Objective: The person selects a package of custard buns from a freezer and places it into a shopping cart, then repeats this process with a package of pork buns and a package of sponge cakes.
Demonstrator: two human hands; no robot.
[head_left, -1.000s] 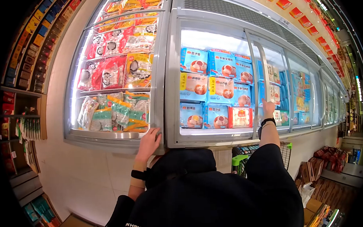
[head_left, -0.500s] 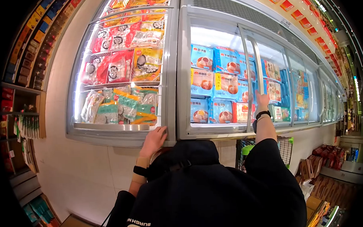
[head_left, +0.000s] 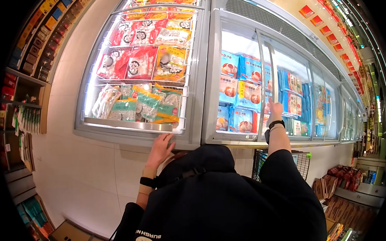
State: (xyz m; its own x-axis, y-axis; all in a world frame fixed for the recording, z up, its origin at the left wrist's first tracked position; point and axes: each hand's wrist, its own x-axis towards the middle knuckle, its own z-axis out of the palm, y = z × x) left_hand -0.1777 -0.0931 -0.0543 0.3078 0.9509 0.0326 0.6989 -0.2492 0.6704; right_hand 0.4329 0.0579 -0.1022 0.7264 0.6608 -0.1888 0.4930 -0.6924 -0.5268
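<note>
My right hand [head_left: 276, 111] is closed around the lower part of the upright handle [head_left: 273, 71] on a sliding glass freezer door [head_left: 287, 53]. Blue bags of frozen buns [head_left: 248, 95] are stacked inside, to the left of that handle. My left hand [head_left: 161, 149] lies with fingers outstretched at the front rim of the neighbouring freezer [head_left: 117, 133], holding nothing. Just beyond it, within that freezer, are green-and-white bags [head_left: 148, 106] and red bags of white balls [head_left: 141, 63].
A black wire cart or basket [head_left: 303, 164] stands against the freezer front by my right arm. Shelves of packaged goods [head_left: 28, 100] line the left side. Cardboard boxes [head_left: 71, 237] sit on the floor at lower left, with red packages [head_left: 346, 176] at right.
The handled door has slid left along the freezer, my right hand moving with it. The view has shifted, so both freezers appear farther right. My left hand stays near the rim.
</note>
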